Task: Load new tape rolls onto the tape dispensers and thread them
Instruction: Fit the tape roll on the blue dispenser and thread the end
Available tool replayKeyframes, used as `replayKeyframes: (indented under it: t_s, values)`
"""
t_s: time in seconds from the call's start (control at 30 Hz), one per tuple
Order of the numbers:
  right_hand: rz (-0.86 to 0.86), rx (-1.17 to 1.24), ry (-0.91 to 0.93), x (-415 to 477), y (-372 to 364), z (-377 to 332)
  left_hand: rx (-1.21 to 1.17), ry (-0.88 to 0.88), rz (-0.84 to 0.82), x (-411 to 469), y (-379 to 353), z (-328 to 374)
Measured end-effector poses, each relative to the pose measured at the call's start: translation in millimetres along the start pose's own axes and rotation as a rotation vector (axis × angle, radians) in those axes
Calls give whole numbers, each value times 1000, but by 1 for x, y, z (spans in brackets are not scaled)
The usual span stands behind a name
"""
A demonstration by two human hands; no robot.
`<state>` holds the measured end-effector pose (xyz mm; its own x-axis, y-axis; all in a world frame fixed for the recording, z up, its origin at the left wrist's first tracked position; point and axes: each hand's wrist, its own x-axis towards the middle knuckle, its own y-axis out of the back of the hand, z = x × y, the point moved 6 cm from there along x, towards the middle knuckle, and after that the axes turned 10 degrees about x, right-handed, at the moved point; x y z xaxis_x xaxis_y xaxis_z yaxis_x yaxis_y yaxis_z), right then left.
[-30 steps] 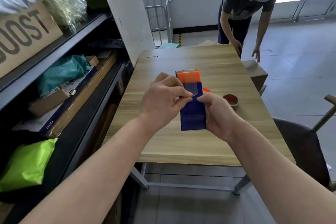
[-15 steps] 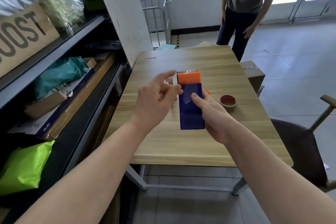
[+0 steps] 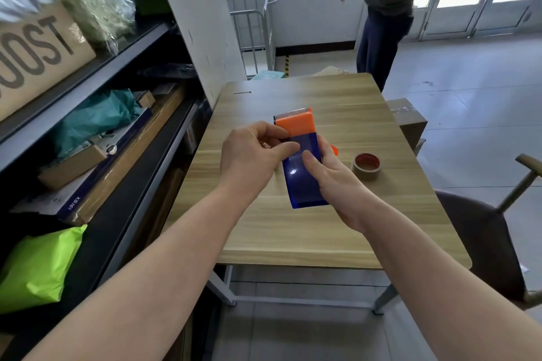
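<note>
I hold a blue tape dispenser (image 3: 302, 184) with an orange top plate and a toothed metal blade above the wooden table (image 3: 293, 231). My right hand (image 3: 331, 179) grips its right side, thumb pressed on the blue face. My left hand (image 3: 252, 155) has curled fingers, with thumb and forefinger pinching at the clear tape on the dispenser's face, just below the orange plate. A brown tape roll (image 3: 367, 163) with a red core lies flat on the table to the right, apart from both hands.
A dark shelf rack (image 3: 117, 132) with boxes and bags runs along the left. A person (image 3: 384, 14) stands beyond the table's far end. A cardboard box (image 3: 407, 120) sits beside the table's right edge. A dark chair (image 3: 481, 231) stands at the near right.
My left hand, which had opened and lifted off half a second ago, is back pinching at the dispenser's face. The person at the far end has straightened up and stepped back.
</note>
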<state>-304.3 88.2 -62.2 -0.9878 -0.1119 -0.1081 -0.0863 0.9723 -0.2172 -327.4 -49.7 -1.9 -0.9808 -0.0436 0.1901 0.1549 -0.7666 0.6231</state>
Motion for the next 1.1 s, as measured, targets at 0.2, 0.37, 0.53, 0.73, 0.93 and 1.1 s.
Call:
replayKeyframes:
  t_s: [0.2, 0.37, 0.53, 0.73, 0.93, 1.1]
  values:
    - [4, 7, -41, 4, 0, 7, 91, -23, 9, 6, 0, 4]
    - [5, -1, -58, 3, 0, 10, -115, 144, -152, 10, -1, -2]
    - [-4, 50, -135, 5, 1, 14, -212, 184, -169, 11, 0, -3]
    - [22, 55, -116, 8, -2, 9, -284, 88, -104, 8, 0, 5]
    - [137, 65, -41, 7, -1, -1, -410, 140, -170, 5, 1, 11]
    - [184, 90, -25, 7, 0, -6, -316, 105, -160, 5, 1, 13]
